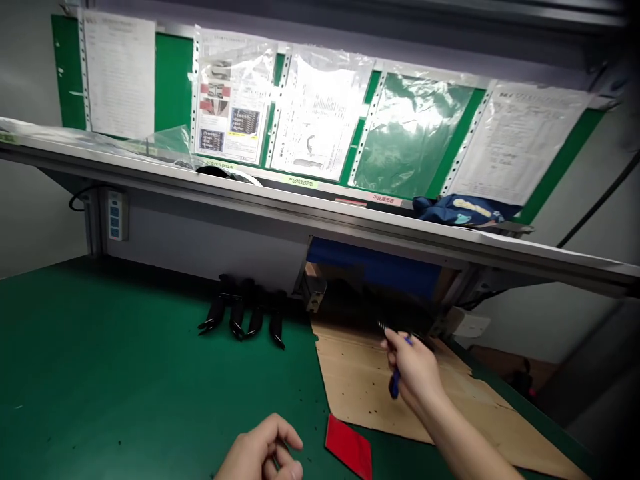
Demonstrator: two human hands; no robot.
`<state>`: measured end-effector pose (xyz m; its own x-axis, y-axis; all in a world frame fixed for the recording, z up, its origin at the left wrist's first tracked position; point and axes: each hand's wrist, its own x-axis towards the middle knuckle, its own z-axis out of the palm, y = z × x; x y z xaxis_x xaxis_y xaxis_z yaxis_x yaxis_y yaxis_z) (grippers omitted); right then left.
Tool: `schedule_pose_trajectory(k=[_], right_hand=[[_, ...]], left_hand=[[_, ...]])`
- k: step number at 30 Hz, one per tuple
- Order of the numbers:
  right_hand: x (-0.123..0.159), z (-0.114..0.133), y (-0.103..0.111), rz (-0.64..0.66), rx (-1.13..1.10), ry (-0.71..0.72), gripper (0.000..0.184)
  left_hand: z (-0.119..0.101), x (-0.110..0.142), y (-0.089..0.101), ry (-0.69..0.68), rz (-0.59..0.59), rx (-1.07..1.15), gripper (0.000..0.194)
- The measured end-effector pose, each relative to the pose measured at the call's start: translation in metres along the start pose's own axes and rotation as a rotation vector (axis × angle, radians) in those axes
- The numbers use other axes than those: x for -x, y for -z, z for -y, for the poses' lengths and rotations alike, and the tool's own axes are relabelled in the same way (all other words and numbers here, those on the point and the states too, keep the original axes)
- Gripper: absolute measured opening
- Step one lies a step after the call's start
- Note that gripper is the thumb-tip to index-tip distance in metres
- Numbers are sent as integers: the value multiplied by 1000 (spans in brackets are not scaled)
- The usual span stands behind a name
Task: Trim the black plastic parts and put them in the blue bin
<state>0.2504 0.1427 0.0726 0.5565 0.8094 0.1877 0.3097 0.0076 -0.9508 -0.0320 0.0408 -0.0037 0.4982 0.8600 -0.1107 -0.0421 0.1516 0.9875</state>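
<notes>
My right hand [413, 367] is closed around blue-handled pliers [395, 385], held over the cardboard sheet [355, 390]. Their small metal tip points away from me toward the dark opening at the back; the exact jaw shape is too small to make out. Low in the view, my left hand [265, 450] hovers over the green tabletop [165, 400] with loosely bent fingers, apart and holding nothing. Just to its right lies a flat red block [350, 445], near the cardboard's front edge. Several curved, glossy black parts [237, 317] stand in a row at the back of the table.
A metal-edged shelf [280, 203] crosses above the table, with a dark blue pouch [460, 209] on it. Paper sheets in clear sleeves [315, 120] hang behind. A power strip [118, 215] is fixed at the left. Dark crumbs dot the tabletop and cardboard.
</notes>
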Motion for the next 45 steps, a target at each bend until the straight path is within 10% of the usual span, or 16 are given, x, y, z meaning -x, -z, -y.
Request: schedule_pose_trajectory(k=[5,11,17,27,33,39,45], right_hand=[[122,-23,29,260,76,219,37],[173,-17,9,919,247,880,46],[165,-21,27,1055,378,488,44],[115,-56,33,646,585,525,22],[121,-44,35,636,415,430,21],[140,-23,34,576,-454,-77,41],[157,-17,33,630,-706,-272,44]], left_hand=[[-5,10,-18,60,-216,474,79],[-32,29,-23,27,-534,914,39],[-22,29,-3,-102,-311,925,33],[-4,24,-19,-71,404,868,50],[-15,32,-21,72,446,863,58],[-23,39,-23,90,454,875,61],[-15,33,-30,17,401,921,47]])
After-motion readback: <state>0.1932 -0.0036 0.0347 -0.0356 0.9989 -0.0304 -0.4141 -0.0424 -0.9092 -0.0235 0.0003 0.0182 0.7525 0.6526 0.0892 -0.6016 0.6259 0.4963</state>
